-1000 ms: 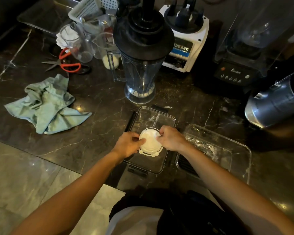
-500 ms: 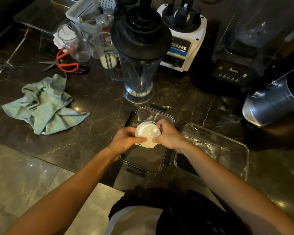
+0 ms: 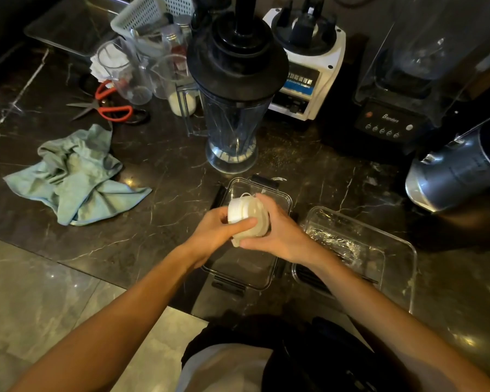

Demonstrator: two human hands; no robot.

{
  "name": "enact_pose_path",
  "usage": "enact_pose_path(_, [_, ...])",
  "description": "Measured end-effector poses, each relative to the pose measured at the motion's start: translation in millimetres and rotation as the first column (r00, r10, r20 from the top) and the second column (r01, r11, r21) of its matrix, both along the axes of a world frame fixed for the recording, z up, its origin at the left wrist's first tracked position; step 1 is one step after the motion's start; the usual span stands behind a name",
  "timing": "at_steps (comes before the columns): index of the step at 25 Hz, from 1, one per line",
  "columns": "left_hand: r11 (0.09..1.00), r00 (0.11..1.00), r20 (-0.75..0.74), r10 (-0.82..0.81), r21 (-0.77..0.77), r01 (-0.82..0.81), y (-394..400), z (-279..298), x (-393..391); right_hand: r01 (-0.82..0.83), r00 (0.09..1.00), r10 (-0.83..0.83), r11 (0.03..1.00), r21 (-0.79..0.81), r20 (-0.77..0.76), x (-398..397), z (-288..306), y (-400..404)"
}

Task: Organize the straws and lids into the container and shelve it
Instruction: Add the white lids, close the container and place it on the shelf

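Observation:
A stack of white round lids (image 3: 246,215), tipped on its side, is gripped between both hands above a clear flat container lid with black clips (image 3: 244,267). My left hand (image 3: 218,233) grips the stack from the left with the thumb across it. From the right, my right hand (image 3: 277,227) cups the same stack. To the right stands the clear rectangular container (image 3: 402,247) with a plastic-wrapped bundle (image 3: 334,240) inside; I cannot tell what the bundle holds.
A blender jug with a black lid (image 3: 232,108) stands just behind. White (image 3: 306,69) and black blender bases (image 3: 388,117) line the back, and a steel jug (image 3: 453,171) lies at right. A green cloth (image 3: 77,176), red scissors (image 3: 108,108) and clear cups (image 3: 125,75) sit at left.
Both hands lifted the lid stack off the flat clear lid and turned it from lying flat to standing on its side.

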State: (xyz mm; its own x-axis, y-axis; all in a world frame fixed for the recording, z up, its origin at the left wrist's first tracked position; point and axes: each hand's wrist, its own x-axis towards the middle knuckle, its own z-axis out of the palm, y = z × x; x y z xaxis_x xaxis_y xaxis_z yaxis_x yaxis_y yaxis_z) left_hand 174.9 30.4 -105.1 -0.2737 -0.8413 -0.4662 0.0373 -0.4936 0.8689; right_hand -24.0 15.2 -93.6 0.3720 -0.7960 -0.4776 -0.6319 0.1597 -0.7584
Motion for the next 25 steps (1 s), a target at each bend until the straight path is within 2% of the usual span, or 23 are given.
enact_pose_path(4, [0.999,0.988,-0.152,-0.008,0.032,0.013,2,7,-6,0.091,0.99,-0.095,0.995,0.046,0.105,-3,8,-2])
enact_pose_path(11, [0.994,0.992,-0.104,0.076,0.085,-0.067,-1,13,-14,0.181,0.944,-0.2,0.979,0.096,0.262,-14,10,2])
enact_pose_path(15, [0.992,0.967,-0.252,0.024,0.128,0.009,-5,17,-18,0.204,0.929,-0.218,0.976,0.076,0.298,-15,14,3])
enact_pose_path(25, [0.997,0.93,-0.367,0.013,0.07,0.014,-10,33,-36,0.206,0.929,-0.179,0.977,-0.05,0.325,-30,45,6])
